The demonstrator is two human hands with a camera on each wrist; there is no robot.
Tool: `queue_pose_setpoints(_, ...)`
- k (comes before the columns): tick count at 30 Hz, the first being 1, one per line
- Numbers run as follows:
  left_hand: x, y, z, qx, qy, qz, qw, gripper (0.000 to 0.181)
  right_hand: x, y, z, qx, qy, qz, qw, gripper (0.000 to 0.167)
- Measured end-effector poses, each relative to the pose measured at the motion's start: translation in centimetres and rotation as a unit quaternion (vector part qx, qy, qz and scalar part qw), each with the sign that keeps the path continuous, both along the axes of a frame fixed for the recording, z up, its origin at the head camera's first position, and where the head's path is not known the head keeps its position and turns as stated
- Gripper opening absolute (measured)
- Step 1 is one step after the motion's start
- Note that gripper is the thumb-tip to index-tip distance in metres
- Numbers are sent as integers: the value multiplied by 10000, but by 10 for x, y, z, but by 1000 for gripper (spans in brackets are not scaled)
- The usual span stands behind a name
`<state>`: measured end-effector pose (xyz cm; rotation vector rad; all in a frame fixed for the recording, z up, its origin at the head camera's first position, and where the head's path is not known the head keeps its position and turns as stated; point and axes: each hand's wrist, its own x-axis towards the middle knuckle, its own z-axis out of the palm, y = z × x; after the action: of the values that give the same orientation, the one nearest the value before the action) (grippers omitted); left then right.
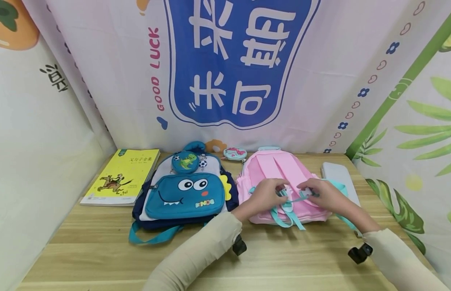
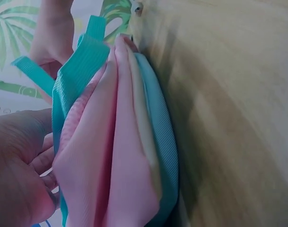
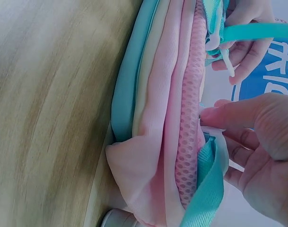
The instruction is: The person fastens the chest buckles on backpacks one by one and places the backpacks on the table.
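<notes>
A pink backpack lies on the table with its shoulder straps and mesh back facing up. My left hand holds a teal strap with a white buckle at the bag's lower middle. To its right, my right hand pinches another white buckle between thumb and fingers, with a teal strap running from it. The two buckles are apart. Loose teal strap ends hang over the bag's near edge. In the left wrist view, the bag's pink side hides part of the left fingers.
Left of the pink bag lies a blue dinosaur backpack. Beyond it is a yellow book. A small round pouch sits behind, between the bags. A pale flat case lies at the right. Printed cloth hangs behind the table.
</notes>
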<state>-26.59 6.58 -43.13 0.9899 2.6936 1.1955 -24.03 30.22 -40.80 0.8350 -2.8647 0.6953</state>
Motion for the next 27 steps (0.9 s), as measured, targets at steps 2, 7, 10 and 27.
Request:
queue_pose_setpoints(2,-2,-1,1,46,-146,11,9999,43,1,-1,0,-57,-10,3,10000,33)
queue_pose_setpoints(7,-6,-4,5,-29,-217,-51,9997,38,-1,-2,-3,-168,34,56,9998,34)
queue_pose_setpoints(10,-8,-5,7,-191,-170,-126,9996,37,-1,-2,-5,-229,78,114,9996,36)
queue_pose_setpoints(27,-6,-4,6,-349,-87,-149,9992,34,-4,-8,-13,-273,314,181,9990,35)
